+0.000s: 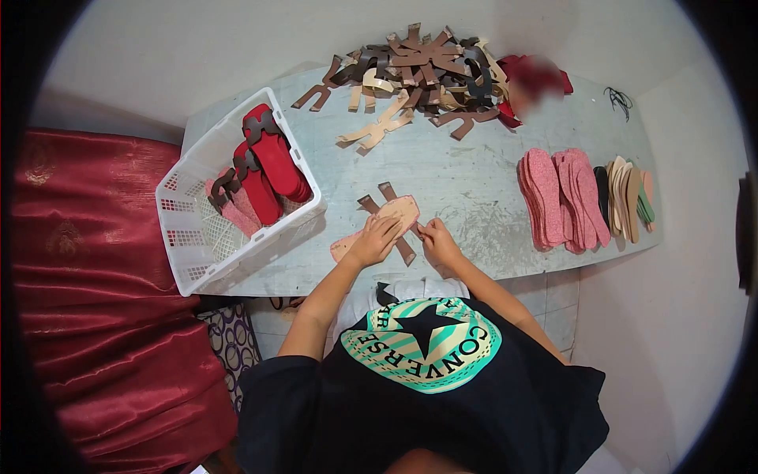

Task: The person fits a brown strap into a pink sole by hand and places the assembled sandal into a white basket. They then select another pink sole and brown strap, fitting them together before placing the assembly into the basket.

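A pale pink shoe sole (399, 209) lies slantwise near the table's front edge. Under it is a brown X-shaped sandal strap (385, 191), whose ends stick out on both sides. My left hand (376, 242) rests flat on the sole with its fingers stretched out. At the sole's right edge, my right hand (439, 242) is closed, its thumb and fingers pinching one end of the brown strap. The fingertips of the right hand are partly hidden.
A white plastic basket (296, 213) with red and pink strapped soles stands at the left. Loose brown, black and cream straps (426, 55) are heaped at the back, beside a red item (513, 71). Stacked pink soles (541, 197) and other coloured soles (624, 197) lie at the right.
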A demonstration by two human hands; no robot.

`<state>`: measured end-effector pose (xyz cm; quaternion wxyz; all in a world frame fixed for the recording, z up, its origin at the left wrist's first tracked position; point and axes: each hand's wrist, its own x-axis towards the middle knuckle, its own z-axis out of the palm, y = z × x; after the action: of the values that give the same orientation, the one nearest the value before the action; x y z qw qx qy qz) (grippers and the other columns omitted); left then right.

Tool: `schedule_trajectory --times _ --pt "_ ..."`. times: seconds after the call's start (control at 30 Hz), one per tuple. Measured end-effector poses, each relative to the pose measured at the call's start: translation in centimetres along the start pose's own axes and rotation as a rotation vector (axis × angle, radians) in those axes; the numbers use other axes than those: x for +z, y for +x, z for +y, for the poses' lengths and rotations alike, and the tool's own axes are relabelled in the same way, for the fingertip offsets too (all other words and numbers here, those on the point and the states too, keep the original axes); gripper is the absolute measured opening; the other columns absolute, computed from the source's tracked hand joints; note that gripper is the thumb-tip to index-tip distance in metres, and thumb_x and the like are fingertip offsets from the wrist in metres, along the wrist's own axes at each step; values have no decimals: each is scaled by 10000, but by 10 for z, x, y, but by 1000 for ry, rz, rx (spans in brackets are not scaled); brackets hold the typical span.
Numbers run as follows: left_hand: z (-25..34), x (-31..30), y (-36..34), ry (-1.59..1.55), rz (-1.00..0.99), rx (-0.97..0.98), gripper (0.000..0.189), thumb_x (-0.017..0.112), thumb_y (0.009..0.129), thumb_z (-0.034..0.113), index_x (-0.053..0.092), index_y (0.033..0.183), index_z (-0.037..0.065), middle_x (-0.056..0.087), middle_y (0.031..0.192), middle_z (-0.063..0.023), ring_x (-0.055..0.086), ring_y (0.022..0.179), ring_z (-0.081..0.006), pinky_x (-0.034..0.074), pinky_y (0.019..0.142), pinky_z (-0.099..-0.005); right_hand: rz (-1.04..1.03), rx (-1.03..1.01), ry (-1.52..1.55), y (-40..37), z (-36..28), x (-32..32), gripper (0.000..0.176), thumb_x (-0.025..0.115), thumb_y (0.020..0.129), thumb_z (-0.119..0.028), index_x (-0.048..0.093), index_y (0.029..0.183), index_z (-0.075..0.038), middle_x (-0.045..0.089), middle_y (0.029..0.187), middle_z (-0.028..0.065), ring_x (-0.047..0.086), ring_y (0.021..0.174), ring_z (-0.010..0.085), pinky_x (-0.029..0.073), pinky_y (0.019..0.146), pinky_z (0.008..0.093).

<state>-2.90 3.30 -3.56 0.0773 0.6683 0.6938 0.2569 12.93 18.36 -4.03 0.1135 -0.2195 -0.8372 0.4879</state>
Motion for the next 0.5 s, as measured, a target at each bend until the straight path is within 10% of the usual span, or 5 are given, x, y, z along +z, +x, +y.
schedule_trajectory --times 0.5 --pt "-7 10 -9 -56 24 -71 374 538 830 191 531 1191 92 490 1252 -64 403 1215 -219 210 1025 -528 -50 -11 -1 1 4 -7 243 511 794 11 611 1016 11 489 917 164 523 813 284 438 722 321"
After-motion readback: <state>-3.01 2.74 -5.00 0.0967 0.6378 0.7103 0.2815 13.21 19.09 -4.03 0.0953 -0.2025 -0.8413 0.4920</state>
